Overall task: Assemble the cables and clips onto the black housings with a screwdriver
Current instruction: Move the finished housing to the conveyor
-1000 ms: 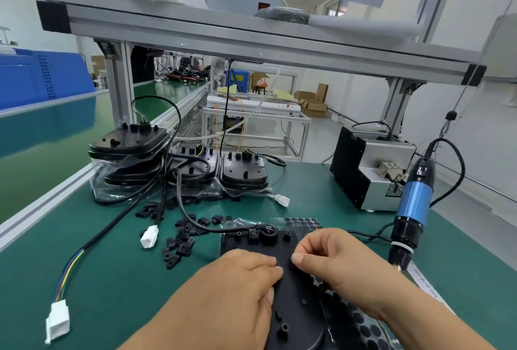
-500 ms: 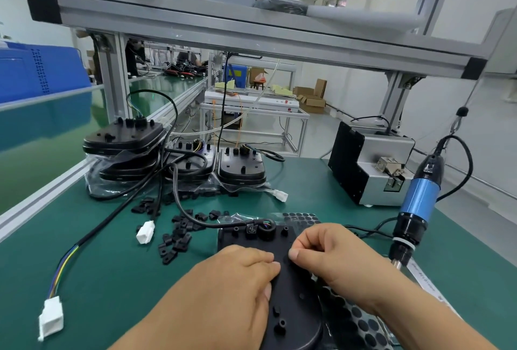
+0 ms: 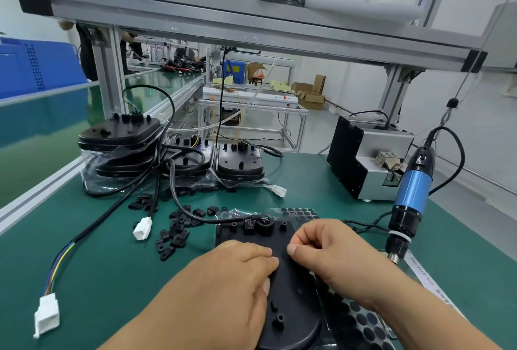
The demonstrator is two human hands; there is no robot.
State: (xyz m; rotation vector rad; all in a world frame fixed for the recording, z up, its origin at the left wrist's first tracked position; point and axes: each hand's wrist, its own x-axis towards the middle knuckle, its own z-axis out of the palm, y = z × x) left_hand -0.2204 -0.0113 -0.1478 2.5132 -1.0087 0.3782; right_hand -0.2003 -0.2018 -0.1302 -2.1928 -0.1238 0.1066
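- Black housing (image 3: 282, 271) flat on the green mat (image 3: 98, 271), close to the near edge, posts pointing up.
- Left hand (image 3: 223, 285) palm-down on the housing's left side, fingers together and pressed flat on it.
- Right hand (image 3: 333, 254) over the housing's right side, thumb and forefinger pinched together; whether anything sits between them, cannot tell.
- Black cable (image 3: 179, 198) plugged into the round grommet at the housing's far edge, trailing back towards the stacked housings (image 3: 120, 137).
- More stacked housings in clear plastic bags (image 3: 92, 179) at the back left, cables looped among them.
- Loose black clips (image 3: 174, 233) scattered on the mat left of the housing, near a white plug (image 3: 143, 228).
- Second white plug (image 3: 47, 319) with coloured wires at the near left.
- Blue screwdriver (image 3: 411, 198) hanging upright to the right, apart from both hands.
- Grey-and-black box (image 3: 363, 159) behind the screwdriver.
- Sheet of round black pads (image 3: 361, 321) under the housing's right edge.
- White strip (image 3: 430, 284) with print beside the screwdriver tip; too small to read.
- Blue crate (image 3: 33, 70) far left; contents hidden.
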